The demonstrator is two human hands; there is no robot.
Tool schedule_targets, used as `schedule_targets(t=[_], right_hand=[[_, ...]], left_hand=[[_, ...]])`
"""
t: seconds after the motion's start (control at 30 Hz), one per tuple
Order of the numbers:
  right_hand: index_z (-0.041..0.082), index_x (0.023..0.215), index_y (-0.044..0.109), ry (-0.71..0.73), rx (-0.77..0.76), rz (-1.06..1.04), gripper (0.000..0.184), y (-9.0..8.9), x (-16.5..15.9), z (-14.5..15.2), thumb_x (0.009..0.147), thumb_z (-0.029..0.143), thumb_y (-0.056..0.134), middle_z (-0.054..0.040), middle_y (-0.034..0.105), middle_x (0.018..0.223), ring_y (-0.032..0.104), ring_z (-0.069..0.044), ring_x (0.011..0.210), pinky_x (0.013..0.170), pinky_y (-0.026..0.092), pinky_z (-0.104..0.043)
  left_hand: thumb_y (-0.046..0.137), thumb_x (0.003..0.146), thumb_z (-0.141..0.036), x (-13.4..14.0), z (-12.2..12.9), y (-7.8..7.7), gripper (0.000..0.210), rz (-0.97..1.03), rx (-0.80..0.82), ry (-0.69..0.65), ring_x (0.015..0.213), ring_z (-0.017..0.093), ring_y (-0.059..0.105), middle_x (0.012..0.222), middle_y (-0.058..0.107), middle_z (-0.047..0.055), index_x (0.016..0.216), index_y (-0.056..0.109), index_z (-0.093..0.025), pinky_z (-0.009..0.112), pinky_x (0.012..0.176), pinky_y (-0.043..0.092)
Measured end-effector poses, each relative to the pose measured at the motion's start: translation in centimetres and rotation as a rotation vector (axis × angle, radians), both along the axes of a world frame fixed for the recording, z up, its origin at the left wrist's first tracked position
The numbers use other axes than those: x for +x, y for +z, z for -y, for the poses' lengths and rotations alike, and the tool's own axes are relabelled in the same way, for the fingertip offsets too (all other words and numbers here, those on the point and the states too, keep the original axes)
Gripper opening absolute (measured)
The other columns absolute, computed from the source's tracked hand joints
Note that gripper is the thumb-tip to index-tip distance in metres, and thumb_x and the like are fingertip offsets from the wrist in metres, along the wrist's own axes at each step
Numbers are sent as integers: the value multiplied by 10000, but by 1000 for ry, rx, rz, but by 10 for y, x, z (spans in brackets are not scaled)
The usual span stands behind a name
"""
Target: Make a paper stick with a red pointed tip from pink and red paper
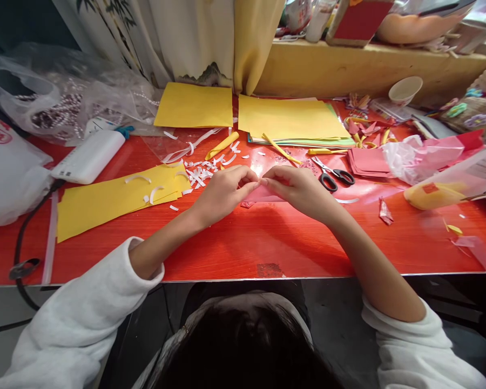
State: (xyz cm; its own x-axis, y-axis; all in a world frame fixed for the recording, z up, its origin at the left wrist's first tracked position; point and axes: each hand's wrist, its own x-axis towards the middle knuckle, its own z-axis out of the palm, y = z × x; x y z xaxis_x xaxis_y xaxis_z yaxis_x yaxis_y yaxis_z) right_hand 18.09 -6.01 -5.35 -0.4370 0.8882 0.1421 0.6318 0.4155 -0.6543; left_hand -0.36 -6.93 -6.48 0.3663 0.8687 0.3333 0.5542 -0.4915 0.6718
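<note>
Pink sheet [267, 195], partly hidden, sits at the middle of the red table [227, 243], between and beneath the two hands; its outline cannot be traced.

At the far left, a white plastic bag [8, 173] is cut off by the edge of the view. Behind it, cloudy film blurs the beads [65, 102] in a clear bag. A white box-shaped device [91, 156] (what it is, I cannot tell) leans into that clutter, a dark cable [20, 237] at its near end. Next lie overlapping yellow strips [117, 200] with pale curls on top, then white paper scraps [200, 175], crowding close to the left hand [229, 189]. Its thumb and fingers pinch the sheet's upper edge, fingertips almost meeting those of the right hand [297, 189], which pinches there too; the knuckles cover most of the fold. Below, dark hair [247, 346] blocks the bottom centre.

Beyond the right hand, a thin yellow roll [281, 148] and black-handled scissors [331, 174] lie close by, the blades partly parted. Farther right, crumpled pale plastic [409, 156] overlaps a red paper stack [368, 163], and a clear pouch [445, 189] with something yellow inside runs out of view.
</note>
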Motion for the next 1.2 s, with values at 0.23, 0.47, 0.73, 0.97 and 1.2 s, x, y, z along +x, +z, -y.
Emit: schedule_targets(t=[0.23,0.47,0.73,0.97,1.2], right_hand=[[155,836,629,14,45,-17,193,0,1,-1,881,262,475,-37,651,796,545,-141,744,667,372,-261],[152,855,643,20,94,-8,154,1,1,-1,853,207,499,-43,672,821,565,-144,742,676,389,-261],[150,853,662,20,88,-20,173,1,2,-1,855,246,517,-51,683,829,577,-147,740,675,400,-269],[152,822,658,-5,113,-24,146,0,1,-1,836,223,532,-47,676,803,571,-144,723,664,401,-271],[153,820,663,15,91,-46,161,1,2,-1,837,259,543,-49,681,802,578,-145,725,661,409,-271]], left_hand=[[478,882,-284,-1,0,3,212,-31,-60,-25,736,122,565,803,665,10,838,648,-165,238,684,401],[512,864,-283,0,2,5,178,13,-105,-20,678,104,536,772,654,-1,842,641,-163,221,634,385],[520,856,-281,0,0,2,176,45,-102,-5,676,106,533,755,644,2,812,633,-153,224,635,386],[520,853,-300,0,0,2,186,57,-129,-15,666,107,533,761,649,7,818,634,-158,231,623,385],[527,836,-280,0,-1,0,165,61,-133,-4,648,105,524,738,641,1,812,639,-161,231,618,390]])
